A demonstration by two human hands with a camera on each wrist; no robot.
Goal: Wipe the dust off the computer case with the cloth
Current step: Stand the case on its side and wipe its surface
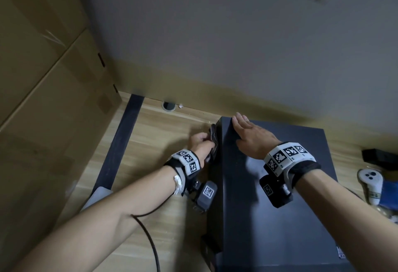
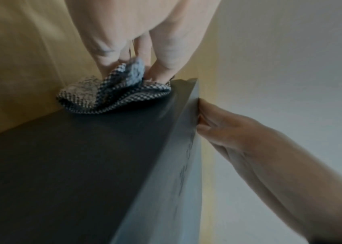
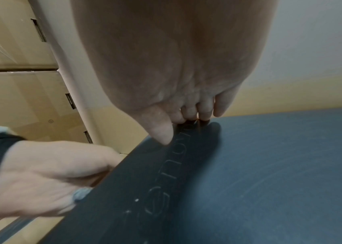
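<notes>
- Presently, your left hand (image 1: 199, 142) grips the cloth (image 2: 113, 97) in a bunch, fingers curled into its folds, and holds it against the upright side panel of the case (image 1: 277, 196), near that panel's far top corner.
- Your right hand (image 1: 251, 136) lies flat on the top face, fingers straight and together, reaching to the far edge; it holds nothing and bears down as a brace.
- Both hands sit close together, one on each side of the same top edge.
- Case: a black box standing on the wooden floor (image 1: 150, 164), directly under your right palm and just right of your left hand. Judged rigid and heavy enough to stay put under a wipe, though a hard sideways push on the tall panel could shift it; keep the brace on.
- Surfaces look smooth and matt; a pale patch shows on the top, just below your right wrist. Whether it is dust or glare cannot be told.
- Cloth: a checked weave, soft and limp, crumpled. It will fold and slip from under a loose hold. Take it well into the palm, with a broad pad of it presented to the panel.
- Raised lettering (image 3: 166, 178) sits along the top near your right thumb; it would likely trap dust.
</notes>
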